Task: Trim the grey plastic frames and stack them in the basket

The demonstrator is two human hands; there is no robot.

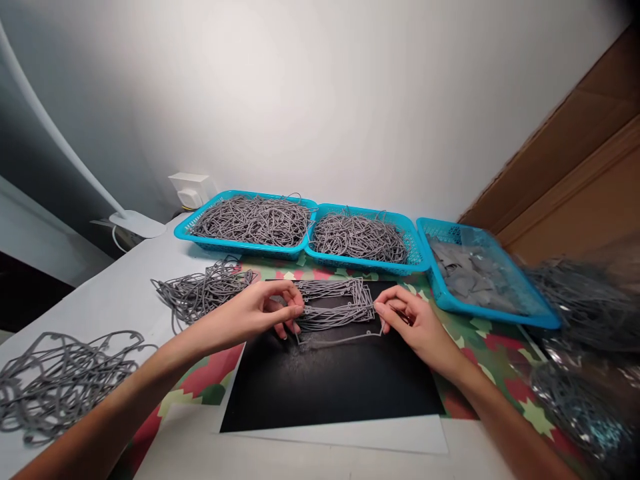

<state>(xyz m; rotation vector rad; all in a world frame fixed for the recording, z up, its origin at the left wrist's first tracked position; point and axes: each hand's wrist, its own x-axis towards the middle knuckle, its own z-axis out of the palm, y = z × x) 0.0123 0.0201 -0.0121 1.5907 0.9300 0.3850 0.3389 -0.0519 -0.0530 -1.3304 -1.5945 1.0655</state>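
Observation:
Over a black sheet (350, 393), a thin grey rubber gasket (345, 341), shaped like a rectangular loop with small tabs, is stretched between my two hands. My left hand (275, 308) pinches its left end with thumb and fingers. At the opposite end, the thumb and forefinger of my right hand (407, 320) are closed on it. Just behind the held loop lies a layered stack of similar gaskets (337, 288), lined up on the sheet and partly covered by my left fingers.
Tangled gaskets fill two blue baskets (240, 248) at the wall. A third basket (445, 297) holds flat grey pieces. Loose heaps (200, 293) lie at the left. Clear plastic bags (575, 307) and cardboard (575, 173) stand right; a lamp base (137, 223) is far left.

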